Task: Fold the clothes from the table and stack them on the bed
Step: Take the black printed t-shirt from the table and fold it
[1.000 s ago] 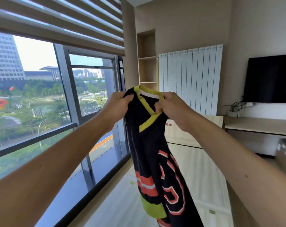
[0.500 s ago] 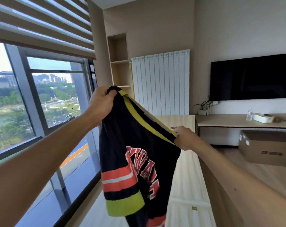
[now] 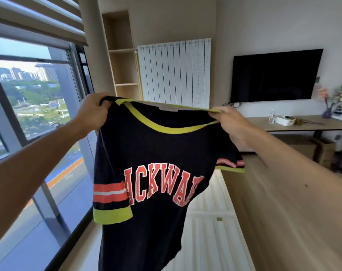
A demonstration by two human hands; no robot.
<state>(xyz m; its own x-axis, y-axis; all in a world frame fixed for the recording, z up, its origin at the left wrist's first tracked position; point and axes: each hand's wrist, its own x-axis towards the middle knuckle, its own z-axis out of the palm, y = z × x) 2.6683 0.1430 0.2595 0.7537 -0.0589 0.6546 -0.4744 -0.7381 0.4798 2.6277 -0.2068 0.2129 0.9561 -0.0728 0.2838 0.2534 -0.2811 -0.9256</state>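
At left, a window (image 3: 29,114) takes up most of the wall, with a blind (image 3: 39,16) partly down and city outside.

Shirt (image 3: 146,153) is mid-frame: dark navy, yellow-green collar and sleeve cuffs, orange sleeve stripes, orange block letters on the chest facing the camera. It is up in the air in front of the person, stretched along the shoulder line. The hem hangs free, and the lower edge runs out of frame.

On the back wall, right to left: a dark TV (image 3: 273,75), a white radiator (image 3: 174,73) and an open shelf niche (image 3: 123,55).

A bench (image 3: 307,125) sits under the TV, with a cardboard box (image 3: 312,151) on the floor below it.

Hands: left hand (image 3: 91,112) has its fingers curled round the shirt's left shoulder, fabric bunched in the fist. Right hand (image 3: 230,122) pinches the yellow-green collar edge at the right shoulder, thumb on top. The hands are well apart, both arms extended, and the collar is pulled taut between them.

Small items on the bench: a white tray (image 3: 284,120), a water bottle (image 3: 271,116) just left of it, and a vase (image 3: 327,113) with flowers at the far right.
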